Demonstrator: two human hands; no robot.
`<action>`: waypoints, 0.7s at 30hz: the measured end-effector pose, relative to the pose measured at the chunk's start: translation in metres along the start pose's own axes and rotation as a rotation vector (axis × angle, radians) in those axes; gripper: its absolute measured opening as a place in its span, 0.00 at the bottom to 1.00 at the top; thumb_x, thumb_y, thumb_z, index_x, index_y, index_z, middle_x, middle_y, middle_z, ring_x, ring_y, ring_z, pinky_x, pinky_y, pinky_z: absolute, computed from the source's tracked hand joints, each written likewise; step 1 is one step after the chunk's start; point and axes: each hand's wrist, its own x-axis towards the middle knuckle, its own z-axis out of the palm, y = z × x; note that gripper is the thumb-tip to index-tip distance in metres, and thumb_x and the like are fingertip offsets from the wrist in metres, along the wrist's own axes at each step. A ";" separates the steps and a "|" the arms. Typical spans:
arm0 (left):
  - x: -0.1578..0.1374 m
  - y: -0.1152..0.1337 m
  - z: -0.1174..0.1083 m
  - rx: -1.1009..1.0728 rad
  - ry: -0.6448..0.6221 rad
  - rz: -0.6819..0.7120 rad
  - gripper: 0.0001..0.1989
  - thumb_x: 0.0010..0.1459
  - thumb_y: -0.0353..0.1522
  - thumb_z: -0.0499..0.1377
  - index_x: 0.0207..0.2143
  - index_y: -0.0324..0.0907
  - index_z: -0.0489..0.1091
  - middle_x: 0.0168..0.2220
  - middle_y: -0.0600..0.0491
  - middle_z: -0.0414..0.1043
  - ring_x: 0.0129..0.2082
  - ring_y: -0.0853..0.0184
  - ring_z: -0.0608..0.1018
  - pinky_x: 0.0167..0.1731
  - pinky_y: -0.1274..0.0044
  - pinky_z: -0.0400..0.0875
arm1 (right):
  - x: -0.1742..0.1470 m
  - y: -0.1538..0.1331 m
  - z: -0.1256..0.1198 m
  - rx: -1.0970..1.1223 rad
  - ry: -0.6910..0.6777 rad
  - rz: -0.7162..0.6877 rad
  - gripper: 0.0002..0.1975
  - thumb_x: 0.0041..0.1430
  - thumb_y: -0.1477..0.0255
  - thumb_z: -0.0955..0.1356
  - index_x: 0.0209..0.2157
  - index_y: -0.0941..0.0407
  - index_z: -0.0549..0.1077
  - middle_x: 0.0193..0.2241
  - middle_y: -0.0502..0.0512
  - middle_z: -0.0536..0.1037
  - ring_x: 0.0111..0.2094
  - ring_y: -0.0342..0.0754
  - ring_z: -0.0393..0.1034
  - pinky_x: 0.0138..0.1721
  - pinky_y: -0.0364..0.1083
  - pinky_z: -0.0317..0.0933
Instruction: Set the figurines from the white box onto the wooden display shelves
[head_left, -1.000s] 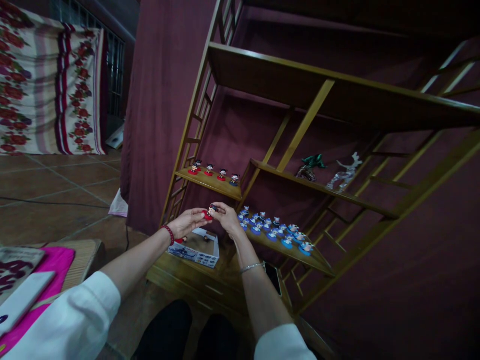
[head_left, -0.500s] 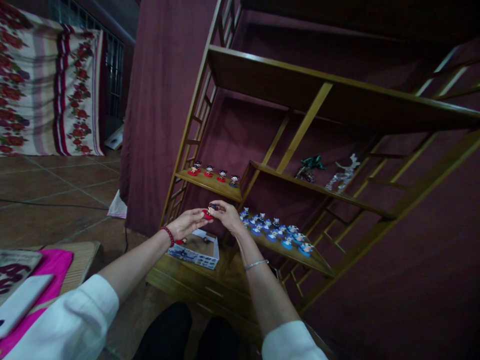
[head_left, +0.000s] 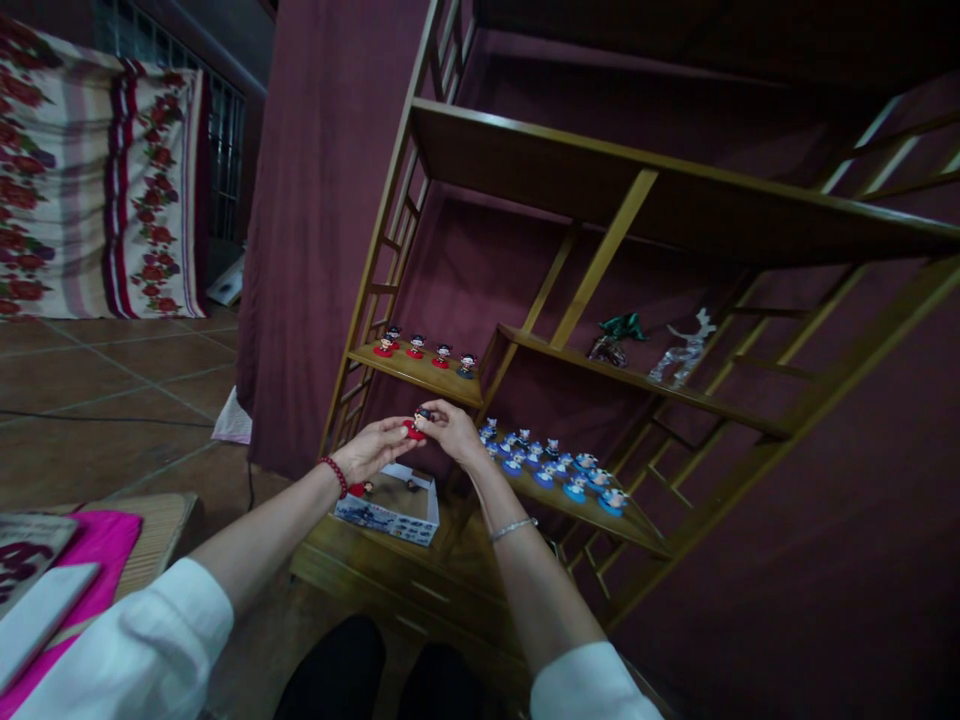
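Observation:
Between my two hands is a small figurine (head_left: 417, 424) with dark hair and a red round base. My left hand (head_left: 373, 449) pinches the base from the left. The fingers of my right hand (head_left: 450, 430) close on its upper part from the right. Below my hands, an open cardboard box (head_left: 388, 517) with printed sides holds a few small figurines (head_left: 367, 488). Beyond them, on the upper left shelf (head_left: 420, 371), stand several similar figurines (head_left: 442, 356), mostly on red bases. Blue-based figurines (head_left: 544, 473) stand in rows on the lower shelf to the right.
The wooden shelf unit (head_left: 600, 270) has slanting dividers and lattice sides. A clear deer ornament (head_left: 683, 350) and a green ornament (head_left: 621, 330) stand on its middle shelf. At left, a white flat object (head_left: 46, 615) lies on pink cloth (head_left: 112, 540). A cable (head_left: 105, 415) crosses the tiled floor.
The view has shifted slightly. Both hands keep hold of the figurine at nearly the same spot, and it appears a little more upright and more visible.

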 end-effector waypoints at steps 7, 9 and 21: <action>0.005 0.002 -0.001 -0.003 -0.009 0.022 0.12 0.49 0.22 0.59 0.39 0.32 0.68 0.39 0.43 0.71 0.39 0.65 0.75 0.46 0.77 0.66 | 0.002 -0.005 -0.001 -0.077 0.029 -0.056 0.13 0.42 0.68 0.68 0.34 0.55 0.70 0.26 0.48 0.74 0.26 0.42 0.68 0.30 0.42 0.63; 0.006 0.004 0.000 -0.005 -0.010 0.023 0.12 0.49 0.22 0.59 0.39 0.32 0.68 0.39 0.44 0.72 0.39 0.65 0.75 0.46 0.77 0.66 | 0.002 -0.008 -0.002 -0.119 0.039 -0.073 0.12 0.43 0.68 0.68 0.34 0.55 0.70 0.26 0.48 0.74 0.26 0.42 0.67 0.30 0.42 0.63; 0.015 0.020 0.011 0.004 -0.027 0.046 0.12 0.50 0.20 0.57 0.40 0.32 0.67 0.39 0.43 0.72 0.39 0.64 0.75 0.45 0.76 0.66 | 0.016 -0.015 -0.009 0.022 0.026 -0.083 0.13 0.42 0.67 0.69 0.33 0.55 0.70 0.29 0.50 0.74 0.30 0.43 0.68 0.34 0.44 0.64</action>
